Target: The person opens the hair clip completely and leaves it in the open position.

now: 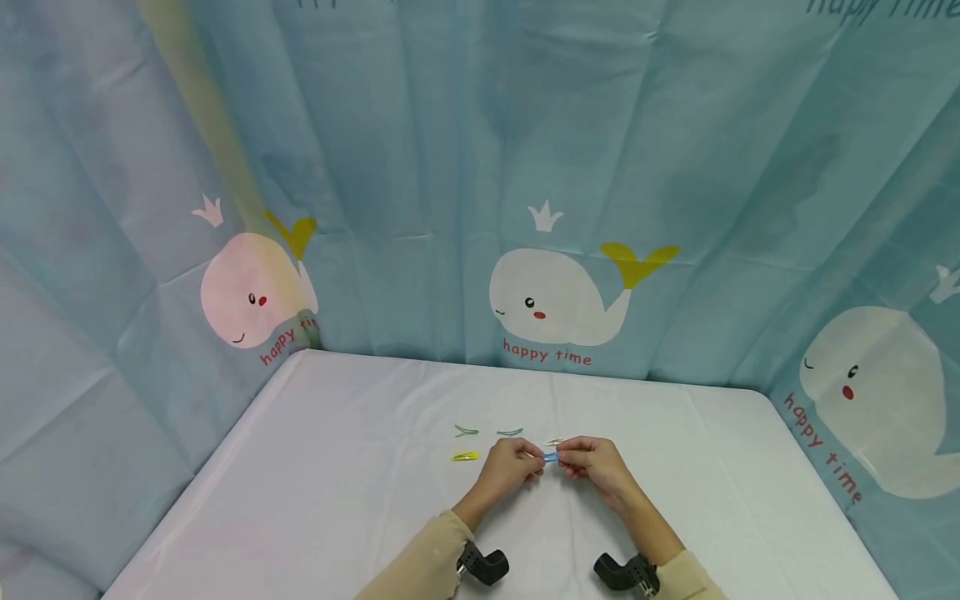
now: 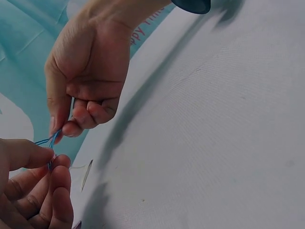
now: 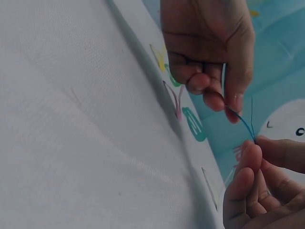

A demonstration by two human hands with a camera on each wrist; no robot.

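Note:
A small blue hair clip point(image 1: 551, 457) is held just above the white table between both hands. The left hand point(image 1: 512, 464) pinches one end with thumb and fingertips. At the other end, the right hand point(image 1: 596, 462) pinches it too. In the right wrist view the clip point(image 3: 247, 126) has its two thin arms spread apart. Fingertips cover both of its ends. A yellow clip point(image 1: 465, 456) lies to the left of the left hand, and a green clip point(image 1: 466, 431) with spread arms is behind it. Beyond the hands are a bluish clip point(image 1: 510, 432) and a pale clip point(image 1: 554, 442).
A white cloth covers the table point(image 1: 315, 483). Blue curtains point(image 1: 405, 208) printed with whales hang around its back and sides. Black camera mounts point(image 1: 483, 564) sit on both wrists, close above the cloth.

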